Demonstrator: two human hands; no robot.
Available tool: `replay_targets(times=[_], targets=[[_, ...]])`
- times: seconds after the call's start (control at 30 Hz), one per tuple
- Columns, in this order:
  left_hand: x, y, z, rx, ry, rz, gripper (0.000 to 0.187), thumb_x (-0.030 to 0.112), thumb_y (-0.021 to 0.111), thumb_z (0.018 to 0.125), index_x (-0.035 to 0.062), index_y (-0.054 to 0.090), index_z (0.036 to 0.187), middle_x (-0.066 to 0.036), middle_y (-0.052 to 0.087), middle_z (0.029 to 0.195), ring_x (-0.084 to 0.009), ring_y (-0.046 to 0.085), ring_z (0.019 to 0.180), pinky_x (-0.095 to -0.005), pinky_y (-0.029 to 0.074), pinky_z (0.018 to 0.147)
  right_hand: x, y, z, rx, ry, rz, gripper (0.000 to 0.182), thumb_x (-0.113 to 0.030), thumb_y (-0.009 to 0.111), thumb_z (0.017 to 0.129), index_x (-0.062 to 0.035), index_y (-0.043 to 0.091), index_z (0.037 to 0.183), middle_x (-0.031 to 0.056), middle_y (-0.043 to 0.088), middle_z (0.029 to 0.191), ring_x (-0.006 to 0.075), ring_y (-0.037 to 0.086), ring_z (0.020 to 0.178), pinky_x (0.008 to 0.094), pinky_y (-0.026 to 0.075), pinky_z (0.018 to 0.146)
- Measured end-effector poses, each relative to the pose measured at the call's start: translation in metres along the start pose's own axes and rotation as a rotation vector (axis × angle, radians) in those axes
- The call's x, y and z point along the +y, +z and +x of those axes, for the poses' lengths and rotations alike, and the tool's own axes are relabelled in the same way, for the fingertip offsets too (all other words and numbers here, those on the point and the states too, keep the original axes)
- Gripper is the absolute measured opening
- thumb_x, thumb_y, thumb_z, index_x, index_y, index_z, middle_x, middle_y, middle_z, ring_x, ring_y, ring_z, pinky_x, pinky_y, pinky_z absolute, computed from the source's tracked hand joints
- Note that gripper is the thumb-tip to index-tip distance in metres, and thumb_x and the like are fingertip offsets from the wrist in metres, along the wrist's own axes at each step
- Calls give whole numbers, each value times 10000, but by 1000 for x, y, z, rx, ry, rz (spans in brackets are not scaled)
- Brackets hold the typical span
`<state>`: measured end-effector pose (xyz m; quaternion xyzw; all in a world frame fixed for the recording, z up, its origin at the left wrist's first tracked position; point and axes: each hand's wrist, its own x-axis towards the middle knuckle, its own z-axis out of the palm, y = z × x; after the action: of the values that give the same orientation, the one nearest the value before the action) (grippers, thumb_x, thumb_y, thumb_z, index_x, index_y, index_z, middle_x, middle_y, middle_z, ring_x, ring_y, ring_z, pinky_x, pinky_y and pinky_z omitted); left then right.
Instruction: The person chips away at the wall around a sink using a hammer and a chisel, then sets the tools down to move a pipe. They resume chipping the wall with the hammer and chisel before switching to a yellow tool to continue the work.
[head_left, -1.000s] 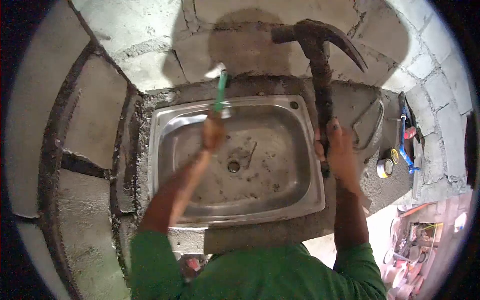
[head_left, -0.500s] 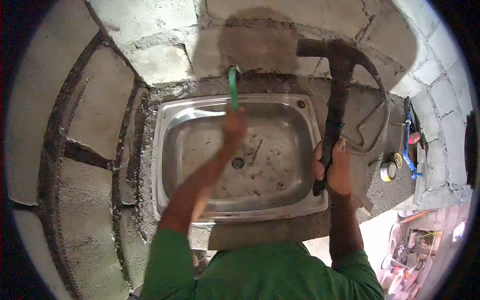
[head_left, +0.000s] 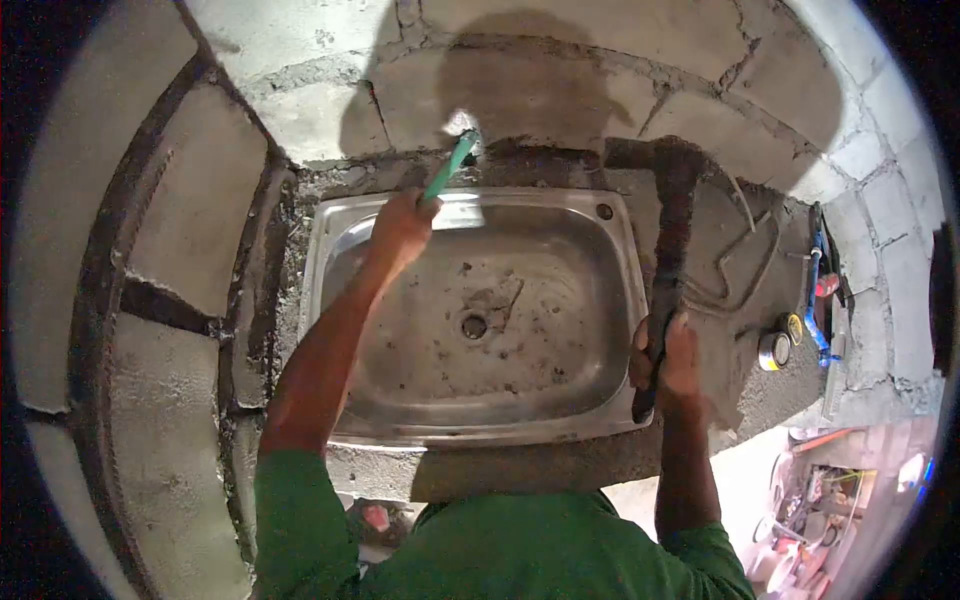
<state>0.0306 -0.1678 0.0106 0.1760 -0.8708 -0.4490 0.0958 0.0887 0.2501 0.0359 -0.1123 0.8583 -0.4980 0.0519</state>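
Note:
My left hand (head_left: 402,232) is closed around a slim green rod (head_left: 450,165), which looks like a length of pipe. The rod slants up and right, its far end at a whitish chipped hole (head_left: 460,124) in the block wall. My right hand (head_left: 676,355) grips the lower handle of a dark claw hammer (head_left: 673,220), held upright over the sink's right rim with its head toward the wall. Between my arms is a stainless steel sink (head_left: 470,395), with dirt and crumbs scattered around its drain (head_left: 473,326).
Rough block walls (head_left: 180,400) rise at the left and back. On the concrete counter (head_left: 730,375) at right are a bent hose or rod (head_left: 765,262), a small open tin (head_left: 773,350) and a blue pipe piece (head_left: 815,290). Assorted items (head_left: 825,510) sit lower right.
My left hand has moved left and slightly up, tilting the green rod from nearly vertical to a slant. The hammer head has dropped slightly lower in view, still in my right hand.

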Motion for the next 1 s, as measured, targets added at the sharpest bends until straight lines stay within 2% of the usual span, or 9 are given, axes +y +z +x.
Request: replay_targets(times=[0.03, 0.23, 0.3, 0.4, 0.47, 0.57, 0.73, 0.93, 1.0], targets=[[-18, 10, -2, 222, 487, 364, 280, 315, 527, 919, 53, 569, 1010, -112, 595, 765, -340, 578, 599, -422, 449, 512, 3, 3, -4, 3, 12, 0, 574, -616, 320, 928, -86, 499, 802, 9, 402, 499, 130, 375, 377, 275, 319, 366], [-55, 147, 12, 497, 218, -362, 269, 287, 563, 892, 66, 612, 1036, -157, 628, 789, -336, 614, 704, -437, 483, 589, -77, 34, -2, -72, 412, 657, 582, -616, 301, 933, -84, 490, 795, 8, 400, 507, 127, 369, 372, 278, 311, 355], [-37, 129, -5, 662, 540, 827, 266, 255, 558, 886, 55, 623, 1048, -168, 622, 794, -333, 616, 740, -431, 496, 665, -54, 34, -4, -111, 125, 298, 569, -600, 345, 926, -67, 502, 803, 19, 425, 517, 122, 390, 385, 275, 327, 362], [-83, 20, 39, 9, 193, -58, 341, 308, 538, 906, -22, 587, 980, -231, 625, 851, -392, 606, 763, -476, 493, 678, 23, 24, -19, 185, -86, -44, 555, -584, 406, 902, -47, 521, 822, 29, 460, 535, 115, 421, 411, 264, 350, 385], [17, -37, 19, -179, 136, 490, 375, 349, 482, 944, 36, 590, 1121, -191, 620, 921, -298, 611, 836, -427, 507, 713, -41, 3, -18, 78, 81, 103, 556, -584, 431, 887, -40, 526, 820, 31, 469, 539, 115, 433, 423, 266, 362, 397], [-37, 52, 8, 35, 485, 609, 428, 265, 576, 863, 64, 518, 1235, -231, 575, 1092, -385, 606, 892, -470, 503, 753, -17, 9, -19, 6, 235, 169, 548, -573, 452, 881, -36, 532, 806, 29, 473, 539, 118, 446, 438, 274, 375, 412], [-78, 140, 15, 212, 41, -297, 510, 382, 490, 935, -28, 440, 1234, -252, 602, 958, -361, 622, 769, -456, 481, 590, -23, 51, -11, -14, -33, -166, 524, -540, 429, 909, -40, 536, 789, 23, 464, 530, 123, 452, 446, 290, 384, 420], [4, -12, 16, -155, 235, 556, 398, 364, 510, 924, -27, 582, 934, -234, 606, 713, -443, 588, 694, -505, 458, 616, -21, 44, -19, 318, 356, 356, 551, -566, 355, 929, -61, 533, 801, 30, 474, 529, 123, 435, 432, 268, 355, 405], [-7, 29, 0, 40, 125, 2, 386, 342, 497, 929, -32, 562, 999, -232, 599, 781, -444, 580, 705, -512, 461, 629, 34, 23, -24, 105, 41, -108, 564, -595, 336, 924, -76, 530, 814, 29, 463, 521, 123, 423, 417, 266, 345, 390]])
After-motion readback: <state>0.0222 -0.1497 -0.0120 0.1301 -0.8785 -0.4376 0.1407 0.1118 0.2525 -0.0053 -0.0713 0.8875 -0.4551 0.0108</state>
